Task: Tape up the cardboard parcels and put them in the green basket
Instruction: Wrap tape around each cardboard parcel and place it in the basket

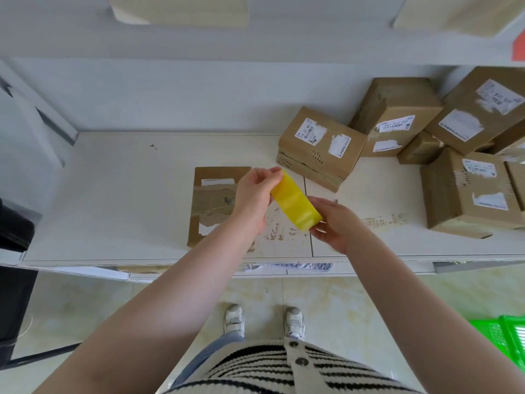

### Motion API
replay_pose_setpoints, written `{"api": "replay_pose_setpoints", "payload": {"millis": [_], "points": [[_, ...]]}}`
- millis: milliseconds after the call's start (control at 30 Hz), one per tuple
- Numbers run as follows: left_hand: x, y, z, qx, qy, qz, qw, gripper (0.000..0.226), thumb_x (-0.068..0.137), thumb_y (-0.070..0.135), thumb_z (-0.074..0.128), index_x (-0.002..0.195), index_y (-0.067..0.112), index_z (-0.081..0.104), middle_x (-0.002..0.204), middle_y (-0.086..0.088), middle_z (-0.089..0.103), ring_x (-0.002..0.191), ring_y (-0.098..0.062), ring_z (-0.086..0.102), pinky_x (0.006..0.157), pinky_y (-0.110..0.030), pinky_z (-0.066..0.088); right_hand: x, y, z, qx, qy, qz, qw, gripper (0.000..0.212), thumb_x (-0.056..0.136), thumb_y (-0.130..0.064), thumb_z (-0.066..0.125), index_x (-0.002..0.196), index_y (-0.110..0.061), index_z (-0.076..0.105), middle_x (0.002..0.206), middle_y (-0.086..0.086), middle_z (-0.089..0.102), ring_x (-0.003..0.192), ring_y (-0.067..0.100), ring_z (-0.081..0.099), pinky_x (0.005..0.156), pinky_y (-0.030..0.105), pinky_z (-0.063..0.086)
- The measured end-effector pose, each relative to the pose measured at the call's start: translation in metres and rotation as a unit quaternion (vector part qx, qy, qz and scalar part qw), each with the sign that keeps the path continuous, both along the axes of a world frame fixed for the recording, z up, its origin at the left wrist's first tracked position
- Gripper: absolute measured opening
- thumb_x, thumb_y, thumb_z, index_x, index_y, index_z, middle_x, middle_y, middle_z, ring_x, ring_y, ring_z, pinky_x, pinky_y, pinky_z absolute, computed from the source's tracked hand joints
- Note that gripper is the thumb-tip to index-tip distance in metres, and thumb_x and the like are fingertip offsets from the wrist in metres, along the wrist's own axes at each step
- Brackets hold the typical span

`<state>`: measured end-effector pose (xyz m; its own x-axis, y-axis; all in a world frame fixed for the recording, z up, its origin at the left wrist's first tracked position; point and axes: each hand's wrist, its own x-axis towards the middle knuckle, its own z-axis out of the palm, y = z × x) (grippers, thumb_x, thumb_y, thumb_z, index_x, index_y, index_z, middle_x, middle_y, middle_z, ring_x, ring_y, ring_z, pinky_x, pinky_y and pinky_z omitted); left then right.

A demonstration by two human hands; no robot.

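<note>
White shipping labels on the cardboard parcels [321, 147] at far right are too blurred to read. Both hands hold a yellow tape roll [295, 204] above the white shelf [127, 194]: the left hand [255, 194] pinches its far end, and the right hand [333, 223] curls around its near end. A flat cardboard parcel [210, 200] lies beneath the left hand. The green basket [502, 341] is cut off at near right.
</note>
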<state>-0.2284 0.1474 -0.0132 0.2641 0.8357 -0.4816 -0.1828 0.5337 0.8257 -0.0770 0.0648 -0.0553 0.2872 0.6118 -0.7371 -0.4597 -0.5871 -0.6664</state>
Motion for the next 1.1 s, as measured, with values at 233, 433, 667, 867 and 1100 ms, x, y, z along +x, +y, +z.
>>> {"api": "replay_pose_setpoints", "payload": {"millis": [233,433,667,867,1100], "points": [[0.005,0.011,-0.011,0.208,0.241,-0.092,0.944,0.007,0.096,0.027,0.061,0.093,0.021,0.063,0.101,0.005,0.064,0.104,-0.016,0.058,0.086,-0.03,0.046,0.001,-0.004,-0.009,0.012,0.027,-0.093,0.995,0.016,0.089,-0.008,0.068,0.102,-0.016,0.065,0.099,0.01,0.071,0.081,0.025,0.071,0.061,0.035,0.06],[-0.008,0.014,-0.042,0.342,0.498,-0.254,0.756,0.041,0.099,0.041,0.053,0.136,0.025,0.059,0.134,-0.005,0.05,0.126,-0.03,0.039,0.098,-0.034,0.029,0.002,0.002,-0.024,-0.015,-0.028,-0.133,0.991,0.021,0.086,-0.003,0.071,0.097,-0.016,0.058,0.092,0.011,0.068,0.084,0.029,0.069,0.059,0.038,0.06],[-0.032,0.012,-0.062,0.337,0.572,-0.253,0.704,0.054,0.103,0.035,0.044,0.153,0.018,0.032,0.161,-0.01,0.02,0.148,-0.031,0.016,0.115,-0.049,0.021,-0.015,0.013,-0.062,-0.105,-0.147,-0.108,0.978,0.031,0.084,-0.004,0.072,0.108,-0.016,0.056,0.085,0.01,0.057,0.071,0.023,0.059,0.066,0.042,0.061],[-0.07,0.03,-0.077,0.285,0.652,-0.223,0.666,0.067,0.102,0.049,0.037,0.158,0.021,0.012,0.166,-0.011,-0.002,0.152,-0.032,-0.001,0.122,-0.05,0.004,0.009,0.0,-0.079,-0.104,-0.308,-0.063,0.943,0.01,0.092,-0.027,0.063,0.093,-0.019,0.057,0.091,0.003,0.062,0.079,0.028,0.062,0.066,0.035,0.055],[-0.077,0.026,-0.087,0.315,0.652,-0.247,0.644,0.069,0.101,0.053,0.033,0.158,0.025,0.009,0.166,-0.008,-0.005,0.152,-0.031,-0.007,0.121,-0.052,-0.003,0.031,-0.013,-0.095,-0.163,-0.431,0.025,0.887,0.018,0.089,-0.003,0.051,0.1,-0.017,0.054,0.114,0.014,0.054,0.089,0.029,0.051,0.072,0.034,0.044]]}}
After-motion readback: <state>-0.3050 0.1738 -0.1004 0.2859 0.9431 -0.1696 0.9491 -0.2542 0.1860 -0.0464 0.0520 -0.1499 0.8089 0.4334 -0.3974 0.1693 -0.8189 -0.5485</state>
